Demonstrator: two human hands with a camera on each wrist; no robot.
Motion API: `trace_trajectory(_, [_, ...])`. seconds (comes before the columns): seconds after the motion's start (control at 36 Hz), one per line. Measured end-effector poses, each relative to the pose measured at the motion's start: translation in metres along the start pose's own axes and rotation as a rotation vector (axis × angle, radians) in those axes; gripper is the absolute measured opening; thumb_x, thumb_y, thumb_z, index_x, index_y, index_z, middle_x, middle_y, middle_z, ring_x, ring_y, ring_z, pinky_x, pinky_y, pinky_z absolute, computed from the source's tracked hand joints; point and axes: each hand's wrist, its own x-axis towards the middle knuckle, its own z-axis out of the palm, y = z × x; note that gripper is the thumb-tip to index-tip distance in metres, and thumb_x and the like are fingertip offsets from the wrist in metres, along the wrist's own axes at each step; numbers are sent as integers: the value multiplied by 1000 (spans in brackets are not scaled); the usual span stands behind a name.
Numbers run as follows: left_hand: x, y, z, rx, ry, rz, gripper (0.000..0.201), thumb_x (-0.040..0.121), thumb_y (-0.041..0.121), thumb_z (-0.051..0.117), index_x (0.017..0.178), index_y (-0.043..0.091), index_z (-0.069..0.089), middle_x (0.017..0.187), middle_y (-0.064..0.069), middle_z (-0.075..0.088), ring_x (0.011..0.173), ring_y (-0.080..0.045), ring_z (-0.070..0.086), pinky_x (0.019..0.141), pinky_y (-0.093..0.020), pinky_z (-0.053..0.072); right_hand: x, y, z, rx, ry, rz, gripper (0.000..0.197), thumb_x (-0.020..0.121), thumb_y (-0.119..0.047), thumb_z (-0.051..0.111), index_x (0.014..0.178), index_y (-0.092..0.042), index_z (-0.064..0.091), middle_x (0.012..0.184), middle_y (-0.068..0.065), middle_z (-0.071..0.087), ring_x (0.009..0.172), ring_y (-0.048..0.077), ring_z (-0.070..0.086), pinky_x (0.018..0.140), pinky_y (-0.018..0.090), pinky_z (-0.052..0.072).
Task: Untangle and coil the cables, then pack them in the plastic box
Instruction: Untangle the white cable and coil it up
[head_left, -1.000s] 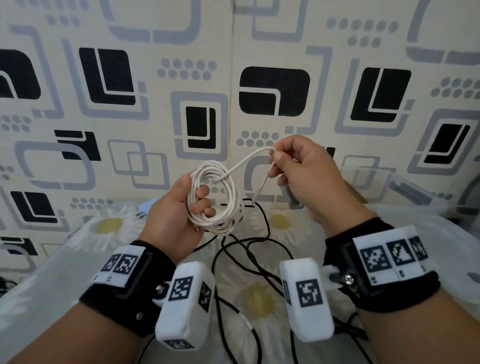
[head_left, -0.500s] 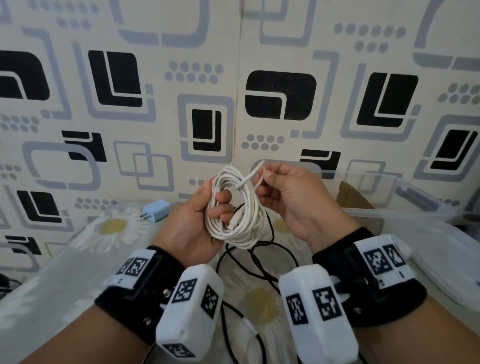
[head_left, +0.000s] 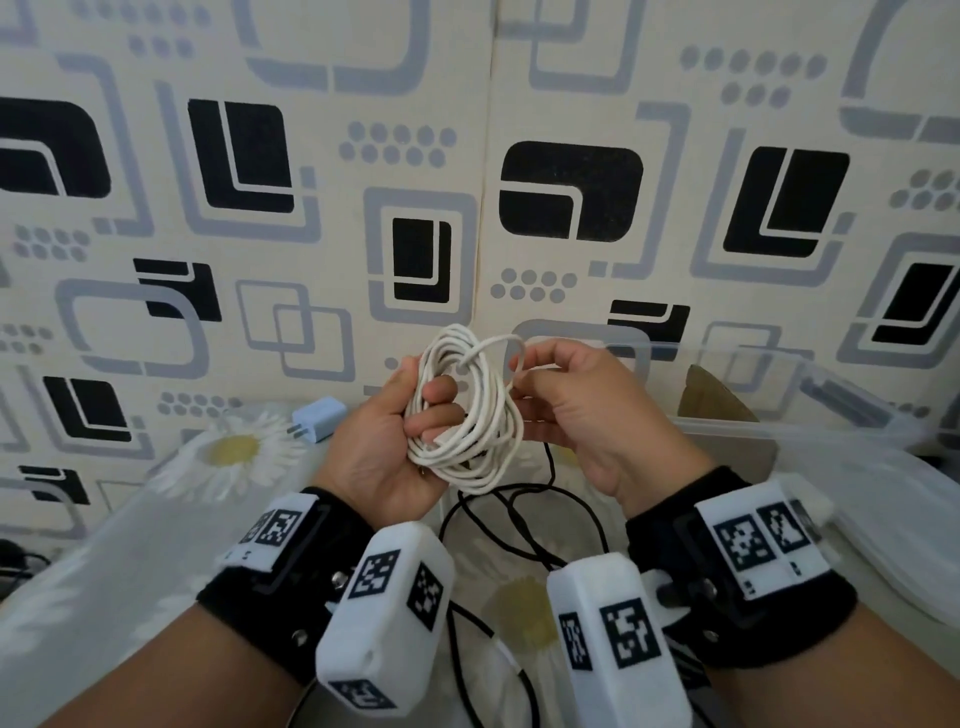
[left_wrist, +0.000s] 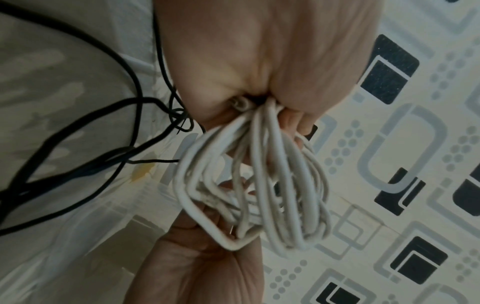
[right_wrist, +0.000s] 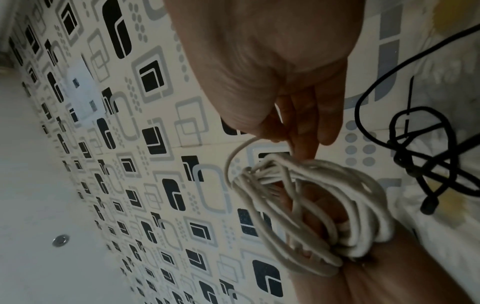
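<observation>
Head view has the white cable pretty much coiled up in the middle of the frame, held up above the table. Left hand has its fingers curled through the loops and clamped round the bundle. Right hand pinches the loose tail at the top of the coil, with that last bit arcing over the loops.

So I'd say we're at the tail end of coiling this one. Next move probably calls for wrapping or tucking that free end around the bundle so it doesn't spring open, then dropping it in the plastic box, which sits at the right of the frame against the wall.

Black cable is a loose tangle on the table below the hands, untouched by either hand, so that one's not done yet. Small blue charger sits left of the hands by the wall.
</observation>
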Motion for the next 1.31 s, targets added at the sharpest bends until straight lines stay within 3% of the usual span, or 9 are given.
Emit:
trace_trajectory(0.11, [-3, -1, 5, 6, 4, 19, 48, 96, 54, 40, 64, 18, 45, 39, 7, 31, 37, -5, 34, 66, -10, 22, -2, 3, 1, -32, -32, -8, 17, 89, 4, 53, 91, -9, 63, 69, 7, 68, 56, 16, 65, 62, 32, 60])
trace_trajectory(0.25, [-5, 1, 17, -59, 91, 94, 49, 99, 54, 32, 67, 18, 40, 57, 10, 10, 37, -6, 30, 39, -17, 42, -2, 2, 0, 65, -43, 34, 16, 90, 6, 53, 87, -8, 60, 67, 8, 69, 56, 19, 68, 56, 28, 57])
trace_trajectory(0.33, [-3, 2, 12, -27, 129, 134, 48, 98, 52, 36, 67, 17, 44, 67, 10, 10, 44, -6, 26, 53, -11, 39, -2, 0, 0, 187, -55, 74, 16, 89, 6, 52, 86, -8, 57, 64, 8, 68, 56, 20, 68, 56, 30, 57])
trace_trajectory(0.39, [-1, 1, 8, 9, 134, 148, 44, 95, 51, 40, 68, 17, 48, 57, 9, 21, 53, -5, 18, 70, -13, 20, -1, -2, 1, 267, -44, 98, 14, 89, 7, 51, 88, -7, 56, 63, 9, 68, 56, 21, 68, 55, 31, 58])
trace_trajectory(0.5, [1, -1, 6, 35, 133, 152, 38, 99, 50, 37, 85, 18, 53, 45, 9, 33, 47, -5, 21, 63, -13, 17, 0, -3, 3, 321, 42, 70, 14, 90, 6, 51, 90, -7, 53, 62, 8, 69, 53, 18, 68, 51, 28, 56])
trace_trajectory(0.72, [1, 3, 3, 35, 114, 237, 45, 101, 49, 31, 75, 17, 48, 59, 6, 38, 49, -7, 31, 48, -15, 35, -5, -1, 2, 45, -93, 124, 17, 86, -1, 62, 79, -16, 60, 73, 1, 68, 66, 16, 66, 79, 43, 56])
trace_trajectory(1.0, [5, 9, -9, 95, 169, 286, 35, 99, 48, 37, 83, 19, 49, 62, 7, 38, 55, -7, 30, 60, -18, 30, -8, -6, 3, -311, 0, -86, 23, 95, -16, 49, 103, -22, 70, 88, -4, 75, 80, 8, 71, 76, 33, 55])
trace_trajectory(1.11, [6, 8, -10, 108, 168, 300, 34, 101, 46, 36, 85, 19, 48, 61, 6, 39, 51, -7, 31, 46, -17, 37, -12, -7, 6, -446, 37, -276, 28, 94, -40, 55, 83, -20, 72, 79, -2, 73, 78, 12, 70, 79, 39, 57])
trace_trajectory(1.31, [6, 12, -17, 203, 210, 309, 37, 100, 48, 36, 84, 19, 53, 63, 4, 40, 68, -16, 36, 79, -31, 38, -8, 5, 9, -486, 59, -285, 29, 93, -41, 56, 82, -16, 66, 79, 3, 72, 77, 16, 71, 81, 49, 55])
